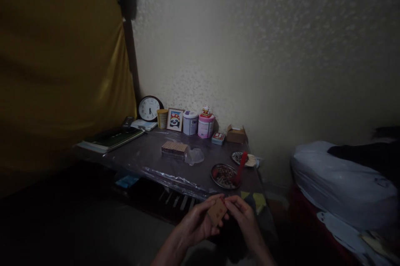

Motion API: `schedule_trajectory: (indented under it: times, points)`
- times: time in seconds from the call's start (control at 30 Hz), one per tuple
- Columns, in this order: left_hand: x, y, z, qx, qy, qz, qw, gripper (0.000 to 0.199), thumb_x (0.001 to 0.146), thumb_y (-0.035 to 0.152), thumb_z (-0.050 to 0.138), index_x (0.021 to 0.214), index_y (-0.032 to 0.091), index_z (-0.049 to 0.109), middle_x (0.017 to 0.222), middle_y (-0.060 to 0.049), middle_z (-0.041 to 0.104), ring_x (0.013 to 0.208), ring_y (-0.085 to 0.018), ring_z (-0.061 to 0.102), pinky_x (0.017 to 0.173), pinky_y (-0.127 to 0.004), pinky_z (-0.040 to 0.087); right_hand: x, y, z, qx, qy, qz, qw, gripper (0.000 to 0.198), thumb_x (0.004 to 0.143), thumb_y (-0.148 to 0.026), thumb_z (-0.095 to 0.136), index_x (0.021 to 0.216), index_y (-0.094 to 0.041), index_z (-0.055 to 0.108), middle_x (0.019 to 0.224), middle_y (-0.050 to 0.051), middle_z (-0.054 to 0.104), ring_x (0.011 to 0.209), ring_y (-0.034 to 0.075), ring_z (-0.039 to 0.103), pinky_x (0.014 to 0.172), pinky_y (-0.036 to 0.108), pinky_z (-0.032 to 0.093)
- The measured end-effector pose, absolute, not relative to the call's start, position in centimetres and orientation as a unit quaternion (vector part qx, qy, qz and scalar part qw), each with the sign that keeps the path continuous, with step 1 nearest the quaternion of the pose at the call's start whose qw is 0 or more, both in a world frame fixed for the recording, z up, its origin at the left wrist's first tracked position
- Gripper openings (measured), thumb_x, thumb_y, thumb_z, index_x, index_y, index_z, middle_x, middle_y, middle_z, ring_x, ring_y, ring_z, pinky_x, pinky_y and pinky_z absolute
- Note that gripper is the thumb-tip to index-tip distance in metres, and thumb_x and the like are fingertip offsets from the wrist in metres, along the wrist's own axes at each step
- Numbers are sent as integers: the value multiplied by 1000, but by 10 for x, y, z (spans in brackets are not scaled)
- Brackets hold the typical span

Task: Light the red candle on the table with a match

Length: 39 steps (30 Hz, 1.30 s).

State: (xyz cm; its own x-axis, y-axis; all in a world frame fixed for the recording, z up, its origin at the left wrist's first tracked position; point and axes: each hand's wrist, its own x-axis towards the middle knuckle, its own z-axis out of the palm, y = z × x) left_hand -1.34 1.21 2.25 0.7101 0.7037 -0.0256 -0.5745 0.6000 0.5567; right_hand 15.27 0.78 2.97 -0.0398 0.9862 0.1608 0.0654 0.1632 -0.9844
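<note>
Just in front of the table's near edge, my left hand (200,220) is closed around a small brown cardboard packet (217,212) with reddish marks on its face. The fingers of my right hand (243,216) pinch its upper right corner, where a bit of red shows. What exactly lies between those fingertips is too small to make out. Beyond my hands, a round metal plate (223,175) holds small dark and pale bits, and a red spoon (242,165) stands tilted in it. Yellow paper pieces (258,199) lie by the table's right edge.
A plastic-covered table (150,161) carries a row of brown packets (174,149), a crumpled clear bag (195,156) and a smaller plate (237,157). Along the wall stand a clock (150,108), a panda picture (175,119), tins (190,123) and a cardboard box (236,134). Notebooks (114,140) lie left.
</note>
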Motion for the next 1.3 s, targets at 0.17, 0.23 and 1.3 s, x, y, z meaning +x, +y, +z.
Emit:
schedule_trajectory:
  times: [0.17, 0.23, 1.3]
  points:
    - [-13, 15, 21, 260, 146, 365, 882, 39, 83, 30, 49, 120, 15, 51, 87, -11, 68, 58, -12, 62, 53, -21, 44, 155, 13, 21, -477, -633, 344, 504, 29, 75, -49, 63, 77, -20, 67, 76, 3, 68, 73, 19, 63, 68, 28, 50]
    - [-13, 17, 20, 259, 175, 369, 875, 36, 80, 29, 53, 113, 14, 56, 84, -7, 67, 53, -10, 60, 50, -20, 42, 157, 12, 20, -473, -683, 287, 477, 24, 80, -44, 58, 82, -23, 69, 85, 4, 68, 82, 20, 64, 75, 29, 50]
    - [-8, 19, 20, 394, 278, 354, 801, 31, 66, 27, 53, 88, 9, 66, 61, -4, 59, 35, -10, 50, 36, -21, 33, 169, 15, 14, -471, -752, 288, 360, 16, 82, -33, 56, 74, -24, 67, 77, 0, 68, 75, 18, 65, 66, 24, 50]
